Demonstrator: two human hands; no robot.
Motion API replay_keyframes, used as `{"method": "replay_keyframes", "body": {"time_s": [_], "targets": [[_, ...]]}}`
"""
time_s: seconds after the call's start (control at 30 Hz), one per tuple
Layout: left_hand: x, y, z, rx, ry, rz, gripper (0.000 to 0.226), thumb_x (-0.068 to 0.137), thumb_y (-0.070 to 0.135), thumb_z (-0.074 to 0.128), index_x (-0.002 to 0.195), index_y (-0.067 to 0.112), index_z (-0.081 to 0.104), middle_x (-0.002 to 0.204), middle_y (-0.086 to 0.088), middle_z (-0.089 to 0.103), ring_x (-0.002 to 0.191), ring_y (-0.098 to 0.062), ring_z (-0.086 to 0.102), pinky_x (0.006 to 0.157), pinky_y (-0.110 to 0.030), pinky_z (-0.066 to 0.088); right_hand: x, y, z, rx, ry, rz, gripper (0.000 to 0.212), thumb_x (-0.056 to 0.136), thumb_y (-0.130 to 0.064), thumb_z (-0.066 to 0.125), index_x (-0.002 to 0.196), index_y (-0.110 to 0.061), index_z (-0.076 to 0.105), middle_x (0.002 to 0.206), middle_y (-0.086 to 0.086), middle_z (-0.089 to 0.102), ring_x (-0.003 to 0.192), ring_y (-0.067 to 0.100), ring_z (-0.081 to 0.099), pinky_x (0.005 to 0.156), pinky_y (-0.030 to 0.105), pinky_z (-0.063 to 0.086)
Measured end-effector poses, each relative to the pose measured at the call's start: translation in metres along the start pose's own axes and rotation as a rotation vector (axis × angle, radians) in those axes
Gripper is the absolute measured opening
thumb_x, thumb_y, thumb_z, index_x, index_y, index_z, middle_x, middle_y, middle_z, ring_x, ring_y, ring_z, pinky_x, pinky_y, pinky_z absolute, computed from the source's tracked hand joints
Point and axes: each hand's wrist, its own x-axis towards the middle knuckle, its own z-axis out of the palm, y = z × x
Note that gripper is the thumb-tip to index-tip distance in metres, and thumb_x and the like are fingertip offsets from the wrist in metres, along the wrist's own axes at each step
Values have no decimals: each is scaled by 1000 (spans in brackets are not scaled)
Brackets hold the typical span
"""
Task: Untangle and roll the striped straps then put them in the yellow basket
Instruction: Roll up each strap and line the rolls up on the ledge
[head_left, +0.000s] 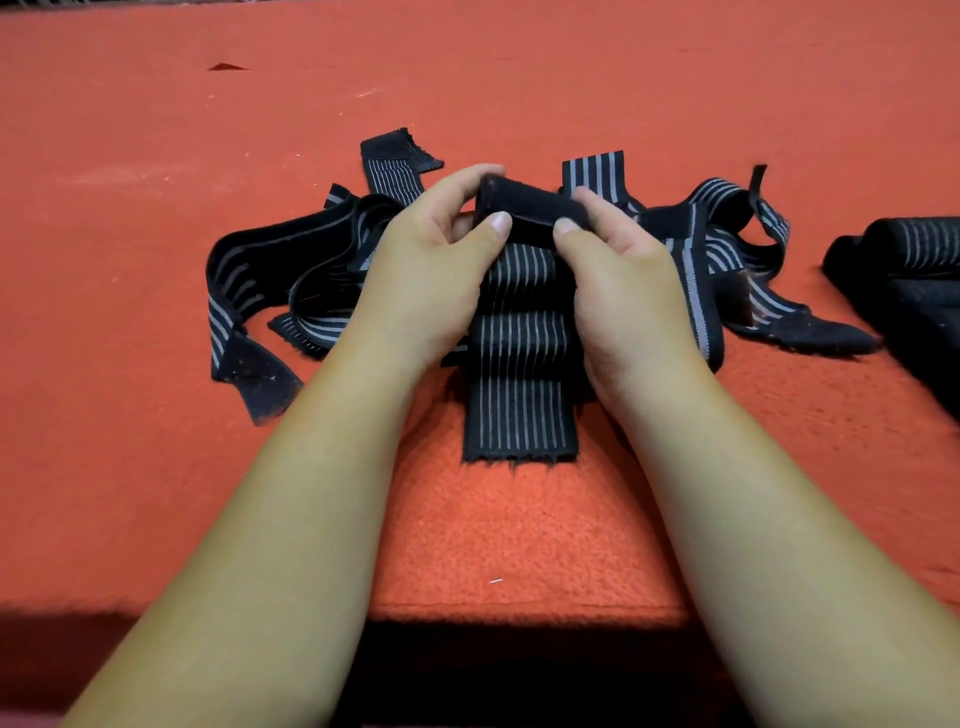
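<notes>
Left hand (431, 260): the roll's left end is pinched.
Right hand (618, 270): the right end is pinched.
Striped strap (519, 364): partly rolled.
Risk: the roll could be skewed by uneven tension.

I counted two hands, left hand (426, 270) and right hand (618, 280), one striped strap (519, 364) near me, at least two rolled straps (914, 244) on the right, and a tangle (280, 270) I couldn't count apart.

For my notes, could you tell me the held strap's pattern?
The strap is black with thin pale stripes; head view.
</notes>
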Motion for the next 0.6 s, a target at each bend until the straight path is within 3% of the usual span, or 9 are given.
{"method": "replay_keyframes", "body": {"time_s": [0.1, 0.17, 0.23, 0.3, 0.4, 0.47, 0.6], "targets": [[0, 0, -3, -65, -17, -2, 41, 106, -2, 58, 141, 18, 63, 116, -7, 81, 107, -22, 77, 97, -42, 62, -2, -2, 0, -49, -15, 21, 36, 100, -43, 63, 124, -20, 77, 117, -1, 82, 112, 18, 77, 107, 51, 58], [-1, 2, -3, -76, -42, 11, 44, 103, -4, 59, 140, 20, 64, 119, -12, 79, 106, -23, 76, 98, -46, 62, -3, -1, -1, -81, -35, 28, 42, 101, -53, 59, 109, -17, 80, 107, 3, 83, 106, 25, 79, 102, 57, 60], [-1, 1, -3, -56, -54, 28, 49, 100, -4, 62, 140, 24, 66, 121, -13, 77, 109, -24, 74, 105, -52, 60, -2, -1, -2, -80, -29, 1, 47, 99, -59, 59, 110, -18, 79, 107, 3, 83, 106, 25, 79, 101, 58, 59], [-1, 2, -3, -42, -40, 10, 52, 99, -4, 63, 141, 27, 68, 117, -4, 77, 113, -21, 74, 104, -48, 60, -2, 0, -4, -77, -9, -41, 43, 100, -55, 61, 116, -19, 78, 111, 1, 82, 109, 23, 78, 103, 57, 59], [-2, 8, -1, -100, -8, -77, 41, 102, 3, 64, 137, 24, 70, 113, 3, 80, 108, -18, 77, 88, -37, 62, 0, 1, -5, -61, 27, -62, 35, 100, -47, 63, 118, -20, 76, 113, 2, 82, 110, 24, 78, 104, 58, 58], [-3, 11, 2, -128, -17, -136, 26, 105, 14, 64, 126, 23, 75, 114, -2, 81, 103, -21, 79, 80, -37, 62, 1, 2, -5, -57, 34, -68, 33, 98, -43, 65, 120, -22, 75, 113, 2, 82, 110, 24, 77, 104, 58, 58], [-6, 11, 4, -114, 16, -176, 22, 103, 44, 69, 116, 32, 80, 117, -2, 81, 112, -31, 78, 100, -58, 61, 0, 2, -6, -63, 8, -128, 28, 101, -25, 66, 129, -25, 72, 122, 4, 77, 116, 20, 74, 108, 50, 57]]}}
